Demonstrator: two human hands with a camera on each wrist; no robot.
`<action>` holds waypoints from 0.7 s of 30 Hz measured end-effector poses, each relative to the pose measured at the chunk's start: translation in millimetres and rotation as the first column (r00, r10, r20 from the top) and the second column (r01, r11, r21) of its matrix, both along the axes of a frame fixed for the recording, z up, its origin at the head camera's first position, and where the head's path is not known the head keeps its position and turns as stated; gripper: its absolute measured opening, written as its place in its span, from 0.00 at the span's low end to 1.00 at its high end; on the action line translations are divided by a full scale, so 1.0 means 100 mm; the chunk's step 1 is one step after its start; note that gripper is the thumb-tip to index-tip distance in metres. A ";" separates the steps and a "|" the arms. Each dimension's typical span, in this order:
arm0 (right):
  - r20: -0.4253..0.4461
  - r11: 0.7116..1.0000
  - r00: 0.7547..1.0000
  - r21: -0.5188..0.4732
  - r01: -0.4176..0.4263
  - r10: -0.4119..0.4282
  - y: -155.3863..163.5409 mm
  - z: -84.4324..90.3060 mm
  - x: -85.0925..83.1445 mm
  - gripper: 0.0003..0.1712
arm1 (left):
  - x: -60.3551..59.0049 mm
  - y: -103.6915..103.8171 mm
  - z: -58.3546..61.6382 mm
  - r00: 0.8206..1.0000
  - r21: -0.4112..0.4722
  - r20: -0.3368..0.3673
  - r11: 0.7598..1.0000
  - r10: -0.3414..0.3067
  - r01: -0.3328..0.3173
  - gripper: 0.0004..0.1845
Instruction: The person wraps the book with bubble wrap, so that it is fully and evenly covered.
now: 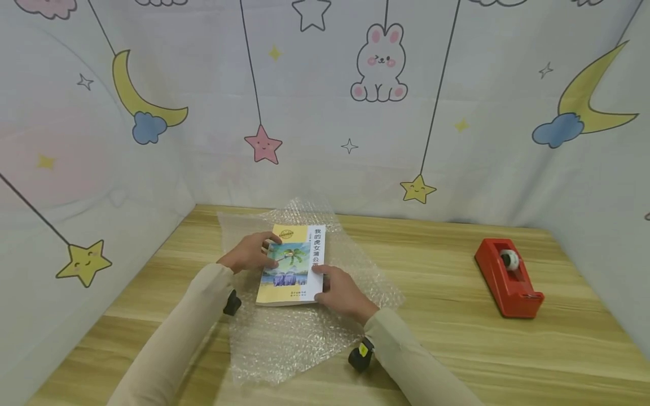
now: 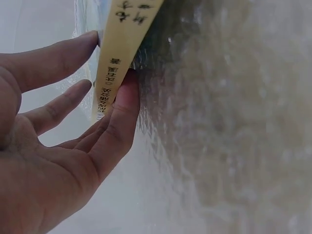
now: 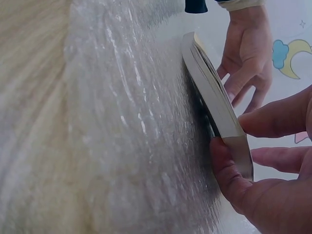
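Note:
A paperback book (image 1: 291, 265) with a yellow and white cover and a beach picture lies face up over a sheet of bubble wrap (image 1: 289, 344). My left hand (image 1: 251, 252) grips its spine side, some fingertips on the cover and others under the yellow spine (image 2: 113, 66) in the left wrist view. At the opposite edge, my right hand (image 1: 345, 290) holds the book with digits above and below it. The right wrist view shows the page block (image 3: 214, 92) tilted, with a dark gap between the book and the wrap near that hand (image 3: 278, 195).
A red tape dispenser (image 1: 510, 279) with a small roll of tape (image 1: 510, 260) stands to the right on the wooden table (image 1: 437, 265). A white patterned curtain (image 1: 325, 113) encloses the back and both sides. The wrap's far corner leans against it.

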State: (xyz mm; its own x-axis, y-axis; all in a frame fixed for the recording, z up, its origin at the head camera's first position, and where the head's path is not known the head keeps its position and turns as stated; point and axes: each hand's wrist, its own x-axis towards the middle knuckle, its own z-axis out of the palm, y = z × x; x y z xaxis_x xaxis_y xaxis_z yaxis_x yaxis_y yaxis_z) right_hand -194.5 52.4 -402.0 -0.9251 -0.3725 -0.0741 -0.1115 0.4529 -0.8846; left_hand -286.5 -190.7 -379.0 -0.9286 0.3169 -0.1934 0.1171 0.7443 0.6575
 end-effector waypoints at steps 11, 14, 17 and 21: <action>-0.039 0.999 0.999 0.042 -0.025 0.027 0.00 -0.01 -0.01 0.37 | 0.02 -0.01 0.01 0.999 -0.006 -0.021 1.000 -0.030 0.030 0.30; -0.043 0.998 0.999 0.057 -0.024 0.026 0.00 0.01 -0.01 0.36 | 0.01 -0.01 0.02 0.999 -0.006 -0.022 0.999 -0.040 0.040 0.30; -0.035 0.998 0.999 0.061 -0.025 0.027 0.00 0.02 0.00 0.35 | 0.01 -0.01 0.01 0.999 -0.018 -0.023 0.999 -0.041 0.041 0.31; -0.033 0.997 0.999 0.069 -0.024 0.027 0.01 0.02 -0.01 0.34 | 0.01 0.00 0.01 0.999 -0.041 -0.020 0.998 -0.040 0.039 0.33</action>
